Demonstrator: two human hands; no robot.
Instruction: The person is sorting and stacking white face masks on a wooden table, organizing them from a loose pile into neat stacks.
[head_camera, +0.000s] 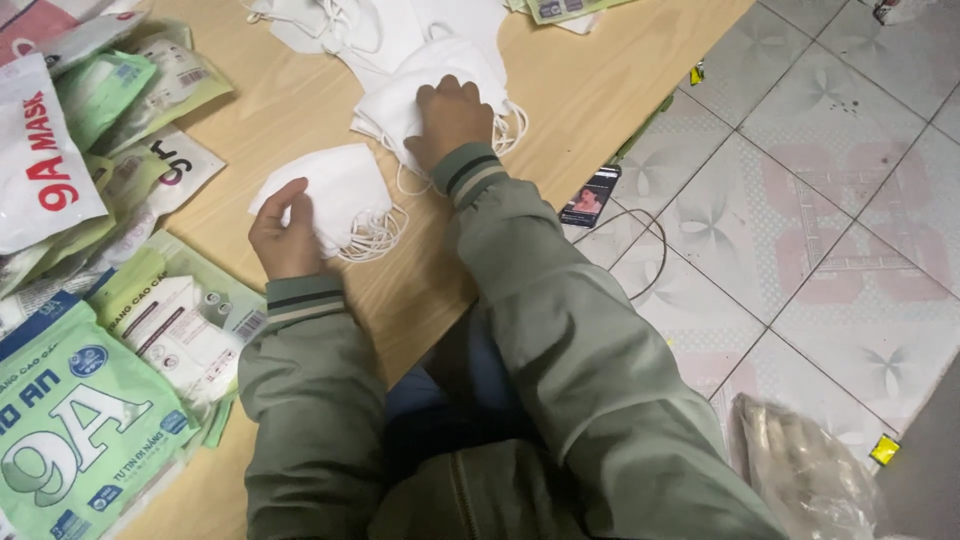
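At the far left lay a heap of green and white printed packets (90, 330) on the wooden table (590, 90). Next to them my left hand (285, 235) gripped a small stack of folded white masks (340, 195), fingers closed on its near edge, ear loops spilling out beside it. Further right my right hand (450, 118) pressed flat, fingers spread, on a bigger pile of white masks (420, 85). Beyond the table's edge a phone (590, 197) rested on the tiled floor (830, 230).
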